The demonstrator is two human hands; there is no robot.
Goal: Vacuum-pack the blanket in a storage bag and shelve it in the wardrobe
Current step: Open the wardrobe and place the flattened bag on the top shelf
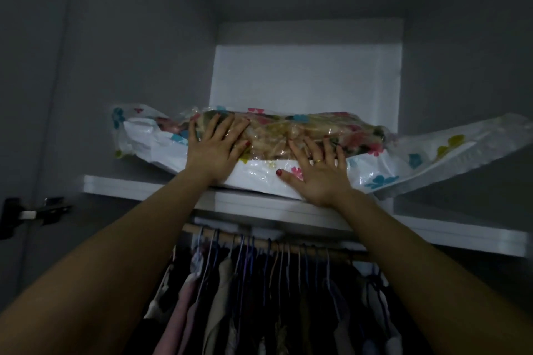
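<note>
The flattened blanket (pixel 288 131) lies sealed inside a clear and white storage bag (pixel 418 158) printed with coloured flowers. The bag rests on the front edge of the wardrobe's top shelf (pixel 259 204), its loose ends sticking out left and right. My left hand (pixel 215 147) presses flat against the left part of the packed blanket, fingers spread. My right hand (pixel 314 173) lies flat on the bag's front edge, fingers spread, a ring on one finger.
Behind the bag the shelf compartment has a white back wall (pixel 302 75). Under the shelf a wooden rail (pixel 259 242) carries several hangers with clothes. A dark door hinge (pixel 31 212) sits at the left. Grey wardrobe walls stand on both sides.
</note>
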